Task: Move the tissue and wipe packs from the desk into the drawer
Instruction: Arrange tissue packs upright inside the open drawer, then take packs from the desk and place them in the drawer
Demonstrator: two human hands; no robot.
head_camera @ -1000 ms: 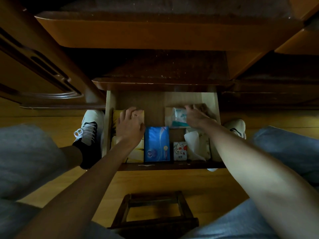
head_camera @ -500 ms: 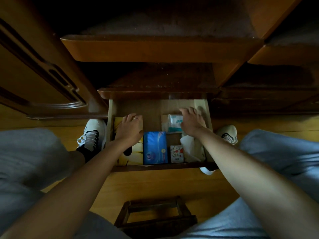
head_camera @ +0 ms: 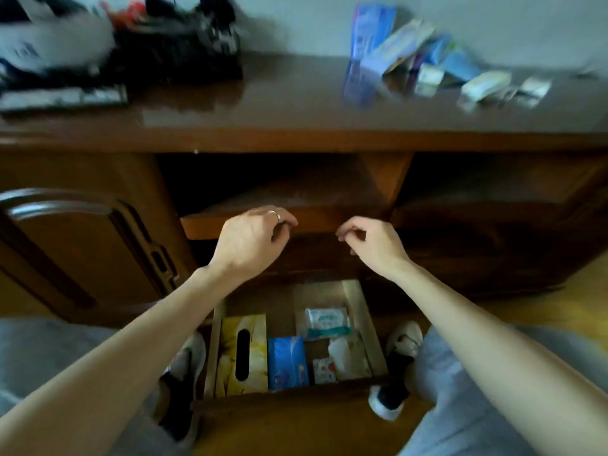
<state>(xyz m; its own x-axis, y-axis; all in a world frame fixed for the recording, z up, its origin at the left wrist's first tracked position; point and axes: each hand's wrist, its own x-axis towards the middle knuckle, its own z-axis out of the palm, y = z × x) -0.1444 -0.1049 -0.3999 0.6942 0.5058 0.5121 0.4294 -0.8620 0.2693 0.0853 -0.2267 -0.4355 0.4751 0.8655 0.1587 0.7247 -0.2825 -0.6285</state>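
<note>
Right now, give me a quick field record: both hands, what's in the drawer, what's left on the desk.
left hand: raised above the drawer, fingers loosely curled, holding nothing
right hand: raised, fingers loosely curled, holding nothing
drawer: open
in drawer: yellow tissue box, blue pack, clear wipe pack, small printed pack
desk: blurred cluster of packs at back right

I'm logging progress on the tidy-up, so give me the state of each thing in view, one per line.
drawer: pulled open, partly filled
yellow tissue box: lying flat in the drawer's left side
blue tissue pack: lying in the drawer beside the box
wipe pack: lying in the drawer, rear right
packs on the desk: blurred, not yet moved
left hand: raised, loosely curled, holding nothing
right hand: raised, loosely curled, holding nothing
</note>
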